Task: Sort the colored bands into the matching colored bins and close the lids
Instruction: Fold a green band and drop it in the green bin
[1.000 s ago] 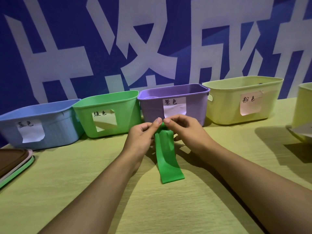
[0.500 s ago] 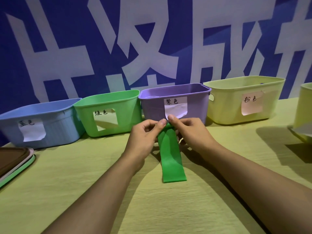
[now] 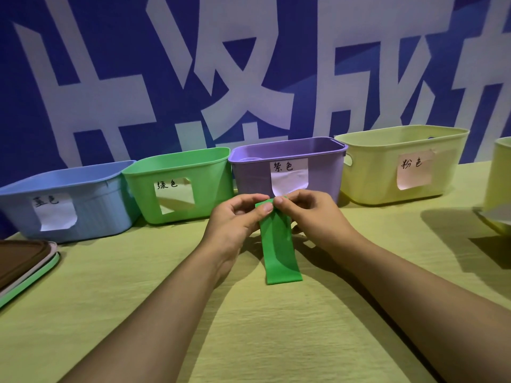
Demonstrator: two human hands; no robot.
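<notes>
Item: green band (image 3: 280, 252), flat elastic loop. Position: far end pinched between both hands, near end trailing onto the yellow-green tablecloth (image 3: 249, 327), in front of the purple bin (image 3: 287, 172).

Left hand (image 3: 235, 219): closed, thumb and forefinger gripping the band's top left corner. Right hand (image 3: 309, 214): closed, thumb and fingers gripping the top right corner. The two thumbs are nearly touching.

Destination: green bin (image 3: 179, 183), open-topped, standing just left of the purple bin and just right of the blue bin (image 3: 66, 197). No lid on any bin; stacked lids (image 3: 25, 264) lie at the table's left edge.

Handling note: the band looks limp and will likely swing; one hand's pinch should be enough to carry it, with the tail lifted clear of the near rim before release, so the whole length drops inside rather than draping over the wall.

Clearances: open cloth between hands and green bin; path leftward and upward unobstructed. Rims of neighbouring bins sit close together, so the drop should be centred. Pale yellow bin (image 3: 401, 167) to the right, well apart.
</notes>
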